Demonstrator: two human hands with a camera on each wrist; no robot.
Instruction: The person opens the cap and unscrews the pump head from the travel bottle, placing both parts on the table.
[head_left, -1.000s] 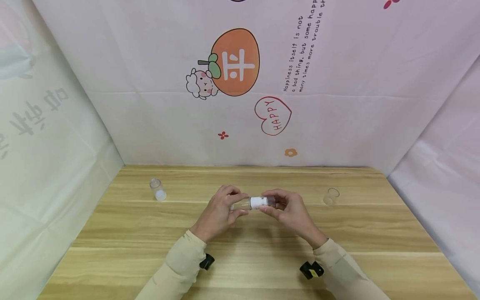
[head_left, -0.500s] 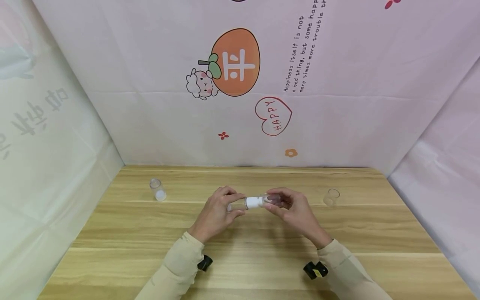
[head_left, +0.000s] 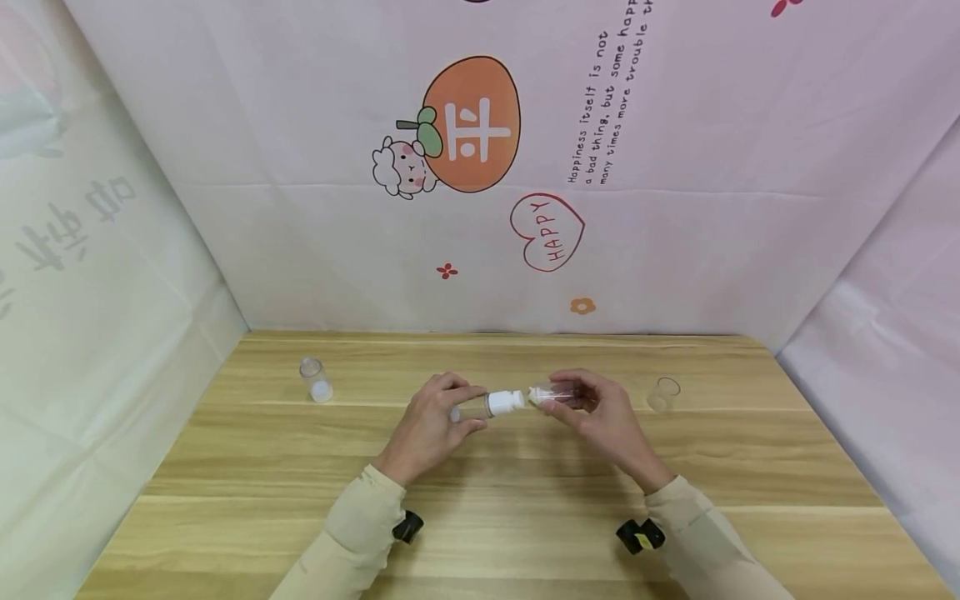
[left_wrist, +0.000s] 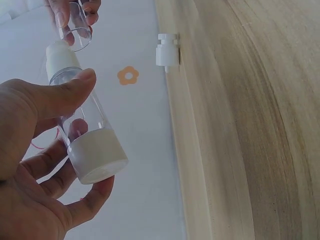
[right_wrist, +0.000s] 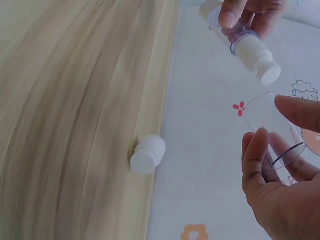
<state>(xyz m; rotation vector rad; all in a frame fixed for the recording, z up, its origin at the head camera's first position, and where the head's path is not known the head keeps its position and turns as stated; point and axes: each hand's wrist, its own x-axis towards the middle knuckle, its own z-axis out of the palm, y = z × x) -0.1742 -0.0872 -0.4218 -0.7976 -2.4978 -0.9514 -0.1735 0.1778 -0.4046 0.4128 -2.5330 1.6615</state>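
My left hand (head_left: pixel 429 427) grips a small clear pump bottle (left_wrist: pixel 95 112) between thumb and fingers, holding it tilted. The bottle has a white base and a white pump top, which points toward my right hand (head_left: pixel 606 423). That right hand pinches a clear cylindrical cap (right_wrist: pixel 267 120) by its sides. A short gap separates the cap from the pump top in the head view. Behind the hands, a loose white pump head (left_wrist: pixel 167 52) stands on the table near its back edge; the right wrist view also shows this pump head (right_wrist: pixel 148 154).
At the table's left lies a clear container (head_left: pixel 316 380) with a white round end. Toward the right is another clear cap (head_left: pixel 663 395). A printed white cloth (head_left: pixel 345 258) rises behind the wooden table (head_left: pixel 510 533), with more cloth on both sides.
The right hand has drawn the clear cap off the pump bottle and moved right with it, baring the white pump top. The left hand, still gripping the bottle, has shifted slightly left.
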